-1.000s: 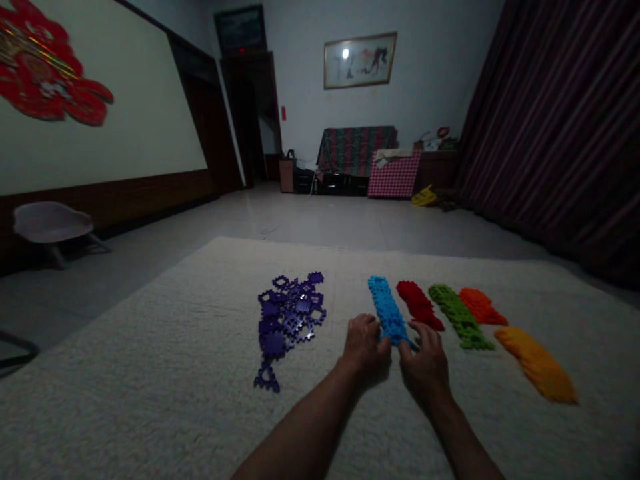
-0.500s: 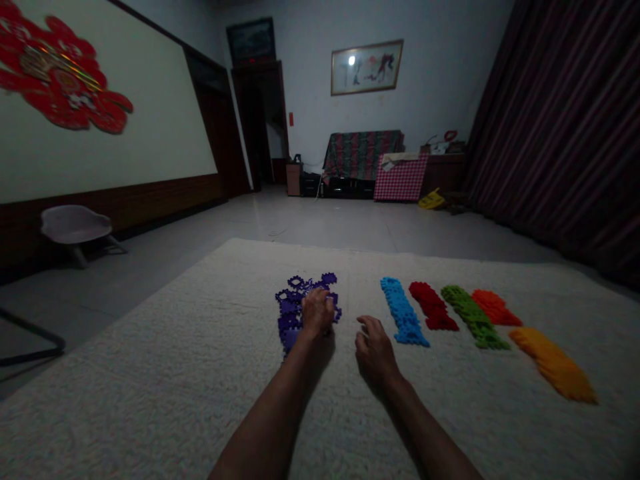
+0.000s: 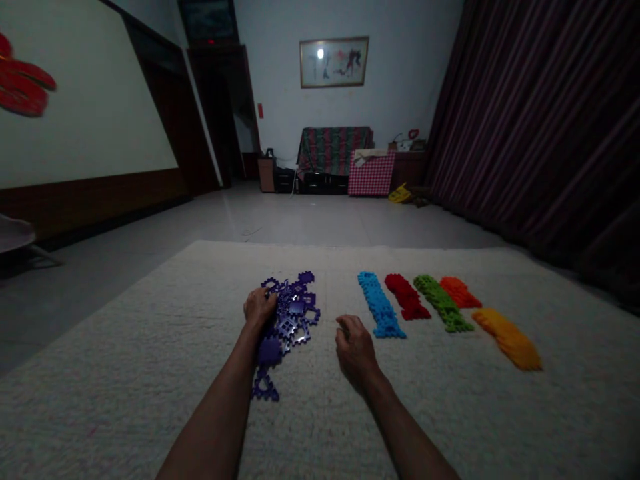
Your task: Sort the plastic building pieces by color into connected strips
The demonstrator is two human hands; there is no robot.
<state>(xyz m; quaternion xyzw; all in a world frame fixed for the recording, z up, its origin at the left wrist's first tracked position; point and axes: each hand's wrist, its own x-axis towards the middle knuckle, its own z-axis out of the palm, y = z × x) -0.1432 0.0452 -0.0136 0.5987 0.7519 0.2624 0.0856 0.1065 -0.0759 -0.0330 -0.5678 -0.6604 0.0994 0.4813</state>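
Observation:
A loose heap of purple interlocking plastic pieces (image 3: 293,313) lies on the white shaggy rug (image 3: 150,373). My left hand (image 3: 259,305) rests on the heap's left edge, fingers curled over the pieces. My right hand (image 3: 354,345) lies on the rug between the purple heap and a neat blue row of pieces (image 3: 379,313), fingers curled loosely, nothing visible in it. Right of the blue row lie a red row (image 3: 407,297), a green row (image 3: 443,303), an orange row (image 3: 459,292) and a yellow row (image 3: 507,339).
The rug ends at a grey tiled floor (image 3: 300,220). A covered sofa (image 3: 334,155) and a checked cloth (image 3: 371,175) stand at the far wall. Dark curtains (image 3: 540,133) hang on the right. A pale chair (image 3: 15,237) sits at the left edge.
Both hands left the near end of the blue row and moved left. My left hand went onto the purple heap, then to its left edge. My right hand stopped on the rug between the heaps.

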